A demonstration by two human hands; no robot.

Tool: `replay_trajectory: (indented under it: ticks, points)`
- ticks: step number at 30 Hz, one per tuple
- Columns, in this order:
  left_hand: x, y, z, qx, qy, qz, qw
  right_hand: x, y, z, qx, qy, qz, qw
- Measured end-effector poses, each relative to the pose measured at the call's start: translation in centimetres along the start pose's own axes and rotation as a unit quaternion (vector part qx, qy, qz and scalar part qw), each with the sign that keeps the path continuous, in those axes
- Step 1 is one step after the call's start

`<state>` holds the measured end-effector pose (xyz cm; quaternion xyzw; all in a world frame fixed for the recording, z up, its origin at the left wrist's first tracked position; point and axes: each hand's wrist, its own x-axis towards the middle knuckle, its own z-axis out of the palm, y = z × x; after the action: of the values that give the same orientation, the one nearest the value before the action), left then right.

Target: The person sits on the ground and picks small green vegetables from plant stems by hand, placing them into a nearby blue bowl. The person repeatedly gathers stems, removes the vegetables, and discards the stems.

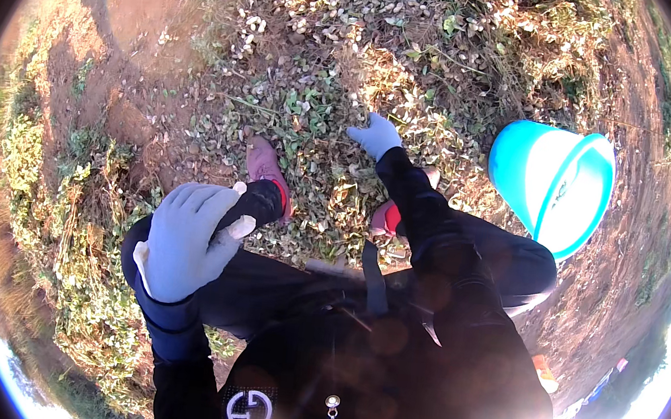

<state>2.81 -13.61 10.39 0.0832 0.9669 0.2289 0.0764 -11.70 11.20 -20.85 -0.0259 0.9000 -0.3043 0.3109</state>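
My left hand (190, 238), in a pale grey work glove with white-tipped thumb and finger, is raised over my left knee. Thumb and fingers are apart, with nothing visible between them. Farther forward, my right hand (379, 136) in a similar glove reaches down to the dry leaves (368, 179) between and ahead of my shoes. Its fingertips are at the leaf litter; whether they pinch anything is not clear. Beyond it spreads a heap of pulled peanut plants (442, 44) with many pale pods, among them a small cluster of peanuts (249, 31).
A blue plastic bucket (522, 161) is beside my right knee, its mouth towards the right; a few bits show inside. Pink shoes (267, 163) are planted in the leaves. More uprooted plants (90, 301) lie at my left. Bare soil (155, 4) shows ahead left. Strong sun glare fills the lower right.
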Motion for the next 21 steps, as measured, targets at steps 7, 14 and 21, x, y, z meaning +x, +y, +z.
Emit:
replay_trajectory:
  ticks: [7,14,21]
  points:
    - [2.2,3.0,8.6,-0.192,0.037,-0.091,0.976,-11.1,-5.6,-3.9,-0.03,0.074,-0.026,0.996]
    - [3.8,0.9,26.5,-0.325,0.028,-0.29,0.899,-17.0,-3.9,1.8,-0.039,0.059,-0.063,0.995]
    - [1.9,2.7,22.5,-0.605,-0.001,-0.384,0.697,-23.6,-4.1,-0.8,0.08,-0.035,-0.279,0.956]
